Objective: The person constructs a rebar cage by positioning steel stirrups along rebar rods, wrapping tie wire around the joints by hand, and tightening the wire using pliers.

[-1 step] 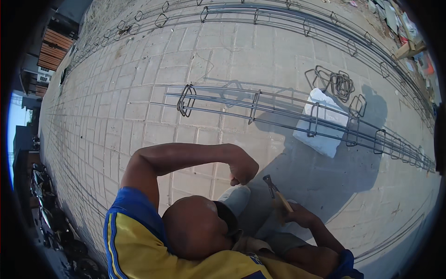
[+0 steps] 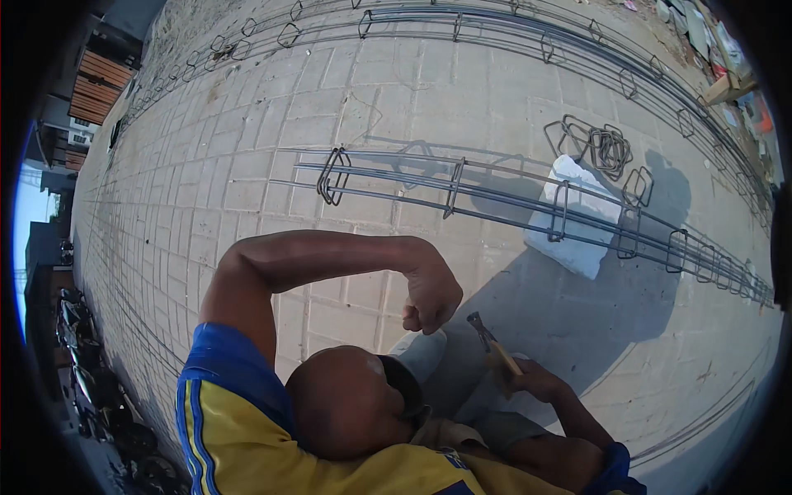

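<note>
The right hand (image 2: 536,382) is wrapped round the wooden handle of a tool (image 2: 499,353), gripping it firmly, with the dark metal head pointing away to the far left; the left hand (image 2: 435,299) is just left of and farther off than that head, its arm bent sharply at the elbow, its fingers clenched into a loose fist; whether anything sits inside the fist I cannot tell; both arms come from a yellow shirt (image 2: 247,417) with blue sleeves; beyond the hands, well apart from them, a steel cage (image 2: 454,188) stretches from left to right, its bars crossing over a white block (image 2: 569,256); a bunch of rings (image 2: 333,176) hangs together round the bars near the cage's left end, while single ones stand spaced out toward the right; just past the block, on the far side, a pile of loose rings (image 2: 610,153) lies on the paving (image 2: 223,140); a shadow (image 2: 577,322) falls across the ground around the block and toward the right hand; farther away a longer cage (image 2: 456,26) curves along the far edge; rubbish (image 2: 718,41) is heaped at far right; motorbikes (image 2: 95,371) stand at near left, and a brown shutter (image 2: 101,82) shows at far left.
</note>
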Demonstrator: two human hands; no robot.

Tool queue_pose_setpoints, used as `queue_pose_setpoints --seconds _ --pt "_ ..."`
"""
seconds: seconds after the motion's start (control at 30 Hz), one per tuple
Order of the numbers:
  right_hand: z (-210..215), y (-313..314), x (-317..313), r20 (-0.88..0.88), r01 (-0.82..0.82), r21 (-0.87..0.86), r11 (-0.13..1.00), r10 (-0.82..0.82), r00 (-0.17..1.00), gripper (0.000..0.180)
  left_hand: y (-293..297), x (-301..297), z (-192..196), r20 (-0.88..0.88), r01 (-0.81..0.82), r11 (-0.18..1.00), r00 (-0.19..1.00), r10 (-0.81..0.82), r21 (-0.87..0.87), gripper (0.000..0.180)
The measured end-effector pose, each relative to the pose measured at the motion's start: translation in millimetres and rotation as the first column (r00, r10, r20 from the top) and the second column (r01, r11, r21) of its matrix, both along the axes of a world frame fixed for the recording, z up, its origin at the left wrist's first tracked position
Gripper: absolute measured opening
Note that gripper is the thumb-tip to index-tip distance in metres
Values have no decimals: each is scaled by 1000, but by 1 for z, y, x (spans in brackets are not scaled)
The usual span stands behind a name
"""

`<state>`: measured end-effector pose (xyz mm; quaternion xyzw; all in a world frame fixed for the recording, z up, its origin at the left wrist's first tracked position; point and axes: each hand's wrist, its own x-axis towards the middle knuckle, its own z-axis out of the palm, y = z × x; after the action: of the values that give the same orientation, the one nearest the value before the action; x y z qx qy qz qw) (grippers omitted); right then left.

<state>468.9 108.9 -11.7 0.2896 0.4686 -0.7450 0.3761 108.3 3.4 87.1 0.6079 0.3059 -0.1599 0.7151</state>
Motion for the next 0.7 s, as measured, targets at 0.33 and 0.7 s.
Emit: queue_pose_setpoints --seconds 0.33,0.7 --pt "-7 -21 -15 -292 -37 773 633 407 866 45 -10 -81 189 -29 -276 464 836 549 842 35" --pt "-24 29 3 -387 313 866 390 128 913 23 16 -249 -51 114 -33 -110 191 975 993 34"
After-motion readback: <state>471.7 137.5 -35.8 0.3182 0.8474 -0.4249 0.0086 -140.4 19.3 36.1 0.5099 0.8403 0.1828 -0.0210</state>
